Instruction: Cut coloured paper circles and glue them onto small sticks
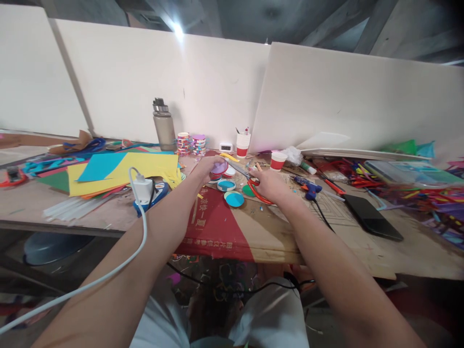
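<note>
My left hand (208,166) is closed around a small round purple piece (219,167) held over the table. My right hand (270,184) grips red-handled scissors (250,180), whose blades point left toward that purple piece. Just below them lie a white-rimmed cup base with blue inside (226,185), a blue paper disc (234,198) and a green disc (248,190). All of this sits on a red and tan cardboard sheet (224,227).
Coloured paper sheets (119,169) lie at left with a white charger and cable (143,189). A metal bottle (164,125), tape rolls (191,143) and red-banded paper cups (278,160) stand at the back. A blue glue gun (308,189), black phone (373,216) and pipe cleaners (416,193) lie at right.
</note>
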A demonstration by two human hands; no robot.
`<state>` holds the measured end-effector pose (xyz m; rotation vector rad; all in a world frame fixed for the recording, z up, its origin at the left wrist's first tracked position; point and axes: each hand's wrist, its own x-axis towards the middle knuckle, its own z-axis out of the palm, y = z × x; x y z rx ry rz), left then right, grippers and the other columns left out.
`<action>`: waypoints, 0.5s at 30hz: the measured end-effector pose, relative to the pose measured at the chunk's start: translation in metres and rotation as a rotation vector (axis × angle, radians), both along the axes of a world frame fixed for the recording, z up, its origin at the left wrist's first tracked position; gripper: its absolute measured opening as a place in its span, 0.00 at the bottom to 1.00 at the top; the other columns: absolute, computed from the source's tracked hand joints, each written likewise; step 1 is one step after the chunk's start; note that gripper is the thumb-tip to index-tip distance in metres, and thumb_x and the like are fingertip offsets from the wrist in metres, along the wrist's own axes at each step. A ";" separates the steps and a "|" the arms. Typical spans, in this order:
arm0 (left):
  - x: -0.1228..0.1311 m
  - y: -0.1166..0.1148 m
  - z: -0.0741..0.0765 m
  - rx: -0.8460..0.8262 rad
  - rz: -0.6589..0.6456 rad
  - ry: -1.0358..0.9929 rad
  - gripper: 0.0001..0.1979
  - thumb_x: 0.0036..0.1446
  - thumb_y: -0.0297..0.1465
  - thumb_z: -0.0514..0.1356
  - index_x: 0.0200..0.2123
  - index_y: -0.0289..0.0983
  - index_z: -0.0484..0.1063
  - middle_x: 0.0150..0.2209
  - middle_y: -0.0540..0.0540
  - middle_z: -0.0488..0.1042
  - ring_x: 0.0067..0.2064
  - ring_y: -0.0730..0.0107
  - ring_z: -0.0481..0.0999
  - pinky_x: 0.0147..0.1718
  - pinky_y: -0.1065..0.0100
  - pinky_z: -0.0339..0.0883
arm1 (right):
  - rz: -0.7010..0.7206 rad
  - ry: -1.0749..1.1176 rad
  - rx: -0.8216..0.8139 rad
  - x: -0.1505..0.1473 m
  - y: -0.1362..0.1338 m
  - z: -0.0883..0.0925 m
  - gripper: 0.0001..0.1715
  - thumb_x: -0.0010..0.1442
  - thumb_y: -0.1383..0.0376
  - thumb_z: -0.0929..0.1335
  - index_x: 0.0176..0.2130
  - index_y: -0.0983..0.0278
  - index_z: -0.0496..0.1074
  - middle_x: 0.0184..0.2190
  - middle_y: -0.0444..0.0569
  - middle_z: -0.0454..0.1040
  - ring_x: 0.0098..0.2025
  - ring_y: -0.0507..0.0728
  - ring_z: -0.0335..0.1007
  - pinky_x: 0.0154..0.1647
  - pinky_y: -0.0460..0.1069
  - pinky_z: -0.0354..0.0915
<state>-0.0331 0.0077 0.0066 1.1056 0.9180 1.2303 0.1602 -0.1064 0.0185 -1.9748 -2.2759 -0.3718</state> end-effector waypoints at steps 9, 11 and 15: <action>-0.002 0.000 0.001 -0.017 -0.076 -0.041 0.07 0.36 0.25 0.66 0.25 0.32 0.76 0.26 0.47 0.77 0.28 0.74 0.73 0.27 0.74 0.65 | -0.016 0.080 -0.003 0.003 0.003 -0.003 0.30 0.63 0.65 0.63 0.63 0.61 0.68 0.48 0.60 0.79 0.48 0.65 0.76 0.46 0.53 0.67; -0.002 0.000 0.001 0.012 -0.070 -0.051 0.08 0.36 0.26 0.67 0.26 0.32 0.77 0.26 0.47 0.77 0.29 0.74 0.73 0.28 0.74 0.65 | -0.007 0.136 0.022 0.005 0.004 -0.005 0.29 0.63 0.64 0.64 0.62 0.61 0.69 0.48 0.60 0.79 0.48 0.64 0.76 0.47 0.52 0.67; -0.003 0.001 0.001 0.090 -0.078 -0.087 0.09 0.35 0.27 0.69 0.25 0.33 0.77 0.26 0.47 0.77 0.28 0.74 0.72 0.29 0.73 0.64 | -0.044 0.298 0.077 0.010 0.008 -0.009 0.28 0.62 0.63 0.66 0.61 0.59 0.71 0.46 0.57 0.80 0.46 0.64 0.77 0.46 0.52 0.67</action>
